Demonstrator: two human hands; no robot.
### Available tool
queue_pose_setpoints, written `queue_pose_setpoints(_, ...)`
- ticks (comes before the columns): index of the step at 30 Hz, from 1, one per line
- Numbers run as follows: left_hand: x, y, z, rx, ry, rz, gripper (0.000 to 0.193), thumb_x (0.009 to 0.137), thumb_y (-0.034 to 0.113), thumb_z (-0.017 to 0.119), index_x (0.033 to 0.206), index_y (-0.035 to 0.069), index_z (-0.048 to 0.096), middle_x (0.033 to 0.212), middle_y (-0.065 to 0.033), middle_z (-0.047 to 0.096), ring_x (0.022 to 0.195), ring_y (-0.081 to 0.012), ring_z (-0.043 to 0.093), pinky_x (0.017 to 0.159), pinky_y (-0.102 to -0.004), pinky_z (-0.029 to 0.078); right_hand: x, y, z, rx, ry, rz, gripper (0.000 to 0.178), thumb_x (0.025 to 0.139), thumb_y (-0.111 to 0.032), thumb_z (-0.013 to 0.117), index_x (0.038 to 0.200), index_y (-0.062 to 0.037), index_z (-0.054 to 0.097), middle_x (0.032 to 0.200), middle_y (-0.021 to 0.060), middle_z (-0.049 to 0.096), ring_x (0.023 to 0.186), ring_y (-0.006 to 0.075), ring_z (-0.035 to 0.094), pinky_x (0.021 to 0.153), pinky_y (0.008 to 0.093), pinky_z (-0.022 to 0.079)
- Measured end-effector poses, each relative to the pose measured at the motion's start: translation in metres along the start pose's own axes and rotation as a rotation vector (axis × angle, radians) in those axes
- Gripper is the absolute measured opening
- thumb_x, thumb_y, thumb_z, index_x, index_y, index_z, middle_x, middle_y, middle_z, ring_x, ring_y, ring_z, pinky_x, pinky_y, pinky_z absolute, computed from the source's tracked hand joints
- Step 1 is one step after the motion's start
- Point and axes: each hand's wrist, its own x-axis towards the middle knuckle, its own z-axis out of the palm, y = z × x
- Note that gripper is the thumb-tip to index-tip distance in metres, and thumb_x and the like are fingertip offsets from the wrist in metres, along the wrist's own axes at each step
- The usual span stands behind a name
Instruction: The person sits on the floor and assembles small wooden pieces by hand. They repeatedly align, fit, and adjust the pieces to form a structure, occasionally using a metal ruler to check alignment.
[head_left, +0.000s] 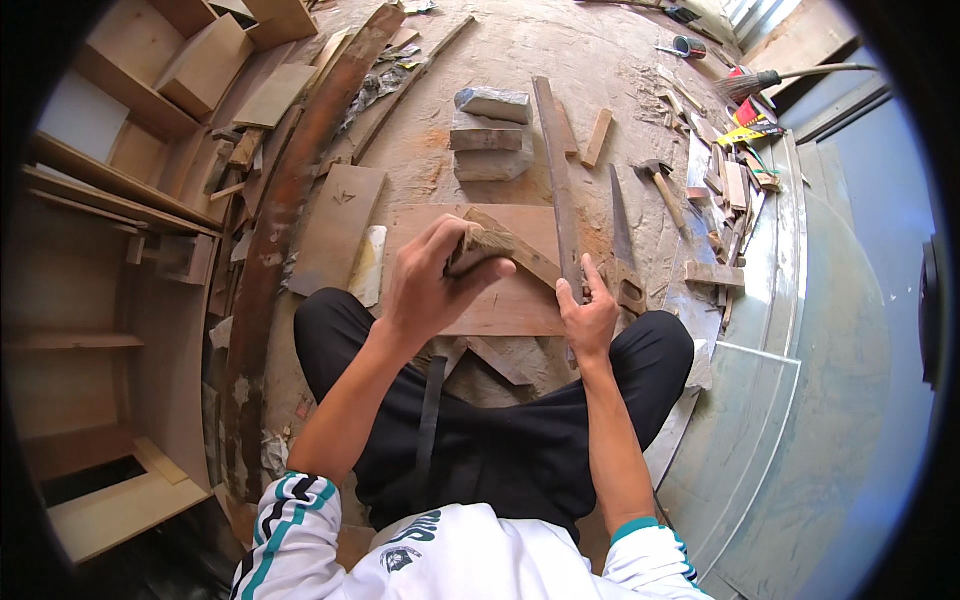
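Note:
My left hand [425, 280] is raised in front of me, wrapped round one end of a short wooden block [525, 258]. The block slants down to the right, its far end meeting a long narrow wooden strip [556, 170]. My right hand [588, 318] pinches this strip between thumb and fingers, close to the block's end. Below both hands a flat wooden board [500, 318] lies on the floor between my bent legs. A handsaw [622, 235] lies just right of the strip, and a hammer [664, 190] farther right.
Stacked stone-like blocks [490, 135] and a small wood piece [597, 138] lie ahead. At left are a long brown beam [285, 200] and wooden cabinet frames [125, 340]. Wood offcuts [735, 185], a brush [748, 84] and a glass pane [745, 430] are on the right.

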Motion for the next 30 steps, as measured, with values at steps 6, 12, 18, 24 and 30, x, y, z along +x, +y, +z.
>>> queue_pose_setpoints(6,-0.012,0.019,-0.010,-0.157,0.000,0.018,0.041,0.082,0.024,0.088,0.106,0.001,0.064,0.087,-0.0105,0.069,0.070,-0.0249,0.066,0.064,-0.0329,0.052,0.003,0.000,0.012,-0.019,-0.035,-0.023,0.058,0.085,-0.022,0.072,0.133,0.0077,0.062,0.124,0.0314,0.066,0.115,0.0408,0.067,0.100,0.0418,0.052)
queue_pose_setpoints(12,-0.017,0.053,-0.022,-0.300,-0.104,-0.264,0.033,0.093,0.021,0.077,0.113,0.000,0.060,0.082,-0.0091,0.068,0.066,-0.0213,0.064,0.064,-0.0295,0.051,0.003,0.004,0.017,-0.046,-0.042,-0.053,0.058,0.085,-0.023,0.072,0.133,0.0073,0.062,0.124,0.0310,0.067,0.116,0.0420,0.067,0.100,0.0420,0.052)
queue_pose_setpoints(18,-0.020,0.068,-0.029,-0.705,-0.130,-0.624,0.030,0.107,0.024,0.048,0.121,-0.002,0.056,0.088,-0.0060,0.067,0.078,-0.0147,0.062,0.075,-0.0282,0.049,0.002,0.004,0.021,-0.046,-0.063,-0.039,0.058,0.085,-0.023,0.072,0.134,0.0072,0.062,0.124,0.0309,0.067,0.114,0.0409,0.068,0.099,0.0416,0.053)
queue_pose_setpoints(24,-0.010,0.068,-0.039,-0.845,-0.172,-0.879,0.043,0.102,0.035,0.031,0.115,0.003,0.058,0.092,-0.0120,0.068,0.082,-0.0153,0.061,0.078,-0.0285,0.050,0.001,0.003,0.024,-0.083,-0.057,-0.034,0.057,0.085,-0.025,0.075,0.135,0.0016,0.063,0.122,0.0259,0.070,0.110,0.0352,0.071,0.095,0.0386,0.054)
queue_pose_setpoints(30,-0.012,0.065,-0.041,-0.865,-0.131,-1.037,0.045,0.102,0.035,0.030,0.115,0.004,0.059,0.093,-0.0117,0.068,0.083,-0.0139,0.061,0.073,-0.0297,0.051,0.000,0.004,0.027,-0.138,-0.087,0.009,0.059,0.085,-0.030,0.075,0.135,-0.0018,0.064,0.118,0.0253,0.072,0.107,0.0363,0.072,0.093,0.0404,0.055)
